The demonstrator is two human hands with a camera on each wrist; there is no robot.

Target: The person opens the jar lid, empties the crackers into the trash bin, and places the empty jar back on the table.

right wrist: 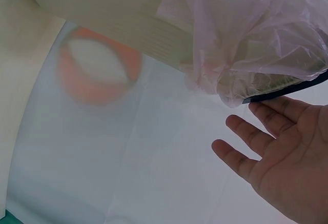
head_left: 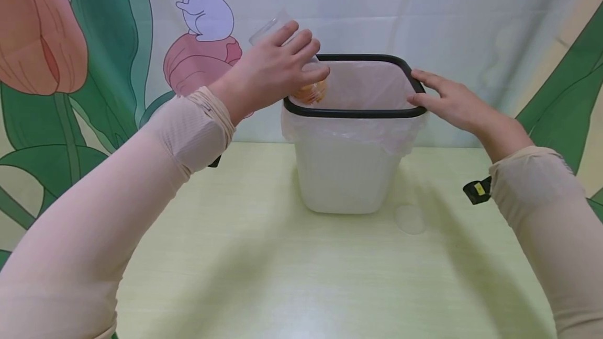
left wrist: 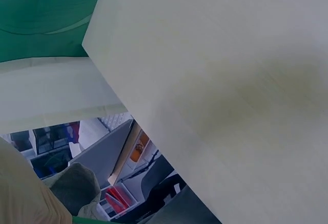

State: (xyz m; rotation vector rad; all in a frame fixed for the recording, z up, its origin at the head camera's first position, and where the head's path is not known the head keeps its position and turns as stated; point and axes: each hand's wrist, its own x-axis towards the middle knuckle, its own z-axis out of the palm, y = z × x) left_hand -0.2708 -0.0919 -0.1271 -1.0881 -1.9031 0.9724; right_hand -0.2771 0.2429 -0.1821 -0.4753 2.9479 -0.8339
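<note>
My left hand (head_left: 282,64) grips a clear plastic cup (head_left: 268,29), tilted over the left side of a white trash bin (head_left: 346,171). Orange-yellow contents (head_left: 312,92) show at the cup's lower end, just inside the bin's rim. A thin pinkish bag (head_left: 367,80) lines the bin and folds out over its black rim (head_left: 358,113). On the opposite side, my right hand (head_left: 454,101) rests its fingertips and thumb at the rim, fingers extended. The right wrist view shows those fingers (right wrist: 266,116) against the black rim beside the bag. The left hand is out of the left wrist view.
A clear round lid (head_left: 410,219) lies on the pale table (head_left: 264,276), right of the bin's base. Behind stands a printed curtain (head_left: 452,25). Past the table's edge, the left wrist view shows shelves and boxes with red items (left wrist: 117,199).
</note>
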